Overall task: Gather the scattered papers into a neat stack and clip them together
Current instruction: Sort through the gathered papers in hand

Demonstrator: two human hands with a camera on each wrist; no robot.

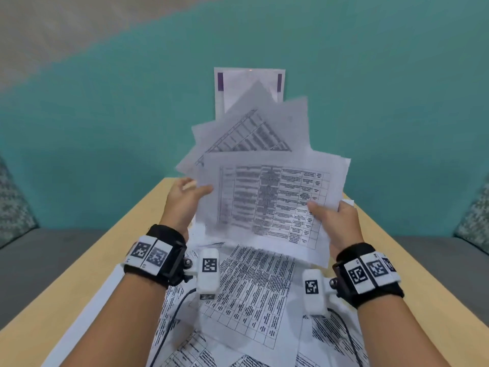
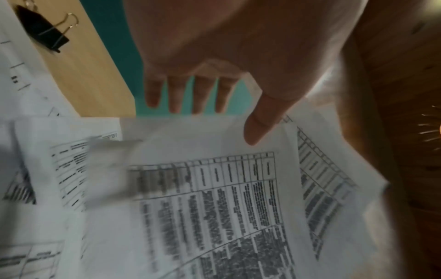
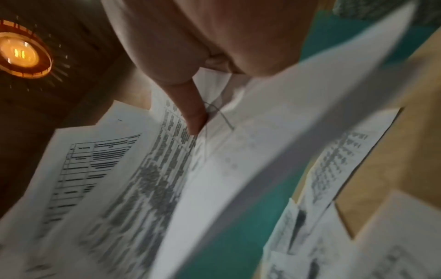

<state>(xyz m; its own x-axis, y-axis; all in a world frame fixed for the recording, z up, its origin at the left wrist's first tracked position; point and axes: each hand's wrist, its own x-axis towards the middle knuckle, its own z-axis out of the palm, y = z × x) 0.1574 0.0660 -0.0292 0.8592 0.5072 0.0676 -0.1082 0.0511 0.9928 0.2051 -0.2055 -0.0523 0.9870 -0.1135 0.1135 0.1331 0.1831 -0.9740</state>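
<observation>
A fanned bunch of printed table sheets (image 1: 267,197) is held up above the wooden table (image 1: 127,234). My right hand (image 1: 325,213) pinches its right edge, thumb on the front and fingers hidden behind. My left hand (image 1: 198,186) is at the left edge with fingers straight and spread, and its thumb (image 2: 257,128) rests on the front sheet. A sheet with purple bars (image 1: 248,83) sticks out at the top of the fan. More printed sheets (image 1: 251,287) lie scattered on the table below my wrists. A black binder clip (image 2: 43,32) lies on the bare wood beside them.
The table is narrow, and its far edge (image 1: 169,181) lies just below my hands, with a teal surface (image 1: 105,128) beyond it. Grey seats (image 1: 53,260) flank the table on both sides. Camera cables (image 1: 172,313) trail over the loose sheets.
</observation>
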